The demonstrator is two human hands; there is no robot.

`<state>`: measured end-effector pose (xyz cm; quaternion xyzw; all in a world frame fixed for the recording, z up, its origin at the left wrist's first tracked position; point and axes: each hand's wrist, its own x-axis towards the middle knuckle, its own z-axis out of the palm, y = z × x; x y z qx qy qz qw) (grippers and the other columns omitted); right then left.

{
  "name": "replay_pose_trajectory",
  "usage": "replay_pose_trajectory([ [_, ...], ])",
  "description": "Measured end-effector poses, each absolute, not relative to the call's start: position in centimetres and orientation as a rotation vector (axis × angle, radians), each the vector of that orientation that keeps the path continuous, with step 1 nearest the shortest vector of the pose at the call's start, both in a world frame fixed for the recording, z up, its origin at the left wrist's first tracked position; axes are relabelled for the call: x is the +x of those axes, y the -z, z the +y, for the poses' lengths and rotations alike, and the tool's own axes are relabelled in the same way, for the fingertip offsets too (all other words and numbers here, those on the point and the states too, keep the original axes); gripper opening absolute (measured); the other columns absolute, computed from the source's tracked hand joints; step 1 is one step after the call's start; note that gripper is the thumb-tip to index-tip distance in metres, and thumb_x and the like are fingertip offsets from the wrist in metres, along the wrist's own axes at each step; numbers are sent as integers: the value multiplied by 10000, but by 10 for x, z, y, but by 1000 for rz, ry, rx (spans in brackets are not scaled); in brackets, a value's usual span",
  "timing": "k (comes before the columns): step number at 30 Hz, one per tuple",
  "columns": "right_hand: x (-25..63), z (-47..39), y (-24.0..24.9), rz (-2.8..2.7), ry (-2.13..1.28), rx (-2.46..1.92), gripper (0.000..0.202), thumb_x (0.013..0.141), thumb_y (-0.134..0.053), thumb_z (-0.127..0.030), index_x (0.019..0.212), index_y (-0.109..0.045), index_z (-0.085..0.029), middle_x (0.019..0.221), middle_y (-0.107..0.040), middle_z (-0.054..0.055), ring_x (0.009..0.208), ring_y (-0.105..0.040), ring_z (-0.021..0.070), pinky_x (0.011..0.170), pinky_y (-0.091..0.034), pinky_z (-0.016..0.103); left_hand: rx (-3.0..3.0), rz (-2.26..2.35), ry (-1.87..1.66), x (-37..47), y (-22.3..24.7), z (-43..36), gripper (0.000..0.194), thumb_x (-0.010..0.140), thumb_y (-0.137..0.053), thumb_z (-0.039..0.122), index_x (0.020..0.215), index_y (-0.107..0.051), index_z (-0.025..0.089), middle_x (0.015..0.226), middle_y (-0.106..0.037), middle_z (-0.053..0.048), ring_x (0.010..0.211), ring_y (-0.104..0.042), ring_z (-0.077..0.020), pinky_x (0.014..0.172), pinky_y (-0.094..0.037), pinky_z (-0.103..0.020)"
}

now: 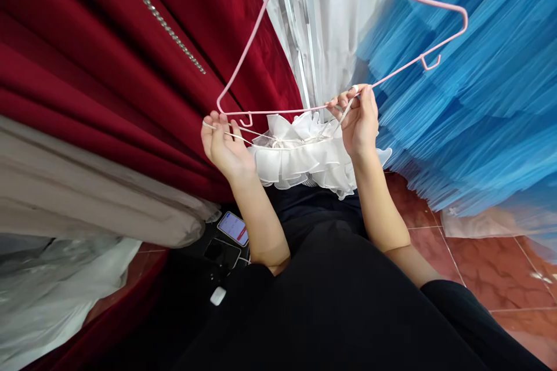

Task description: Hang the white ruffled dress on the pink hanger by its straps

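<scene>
A pink hanger [278,111] spans the space above both hands, with small hooks on its lower bar. Below the bar hangs a white ruffled fabric piece [304,156] with thin white straps. At the hanger's lower left corner, my left hand [228,148] has a strap looped round its fingers, which are bent and partly spread. My right hand [359,119] is closed on the hanger's lower bar, and another white strap runs up between its fingers. The ruffled piece lies between the two hands, in front of my dark clothing.
Dark red drapery [152,81] with a beaded strip fills the left. Blue tulle [478,81] hangs at the right above red floor tiles [487,266]. A lit phone [234,228] and a small white case [218,295] lie on a black surface at lower left.
</scene>
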<state>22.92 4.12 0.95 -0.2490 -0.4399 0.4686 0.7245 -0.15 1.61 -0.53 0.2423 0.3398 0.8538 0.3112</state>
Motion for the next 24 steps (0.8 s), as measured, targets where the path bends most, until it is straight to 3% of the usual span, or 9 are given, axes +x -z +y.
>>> replay_pose_trajectory([
  [7,219,42,-6,-996,-1097,-600,615,814,-269,-829,894,-452,-247,824,-527,37,921,-623,207,801,-533,381,764,643,-1913,40,-1,2,226,875,-453,219,1043,-595,168,1271,-623,-101,1215,-593,-184,1124,-398,-342],
  [12,218,32,-13,-1003,-1188,-533,495,863,-392,-715,927,-503,-237,940,-598,49,1109,-603,222,932,-533,411,927,361,-1814,97,-21,-5,241,976,-416,330,920,-590,173,990,-669,-58,1093,-655,-192,1099,-423,-382],
  [16,240,22,-16,-1011,-1233,-586,352,877,-494,-489,1109,-560,-232,1119,-657,52,1149,-615,227,983,-525,428,852,293,-1975,107,-23,2,269,994,-400,343,805,-514,190,746,-515,9,834,-652,-125,997,-500,-344],
  [20,284,22,-10,-792,-1097,-691,414,767,-511,-248,1175,-568,-217,1305,-605,36,1150,-626,179,1048,-486,363,772,363,-2030,96,-24,12,302,999,-376,366,753,-431,201,663,-390,29,633,-537,-100,852,-553,-314],
  [24,316,24,-6,-661,-991,-757,471,758,-441,-198,1214,-556,-220,1411,-528,17,1223,-581,140,1049,-476,320,758,437,-2077,95,-27,14,325,1003,-356,373,726,-390,207,615,-329,32,564,-462,-107,738,-552,-281],
])
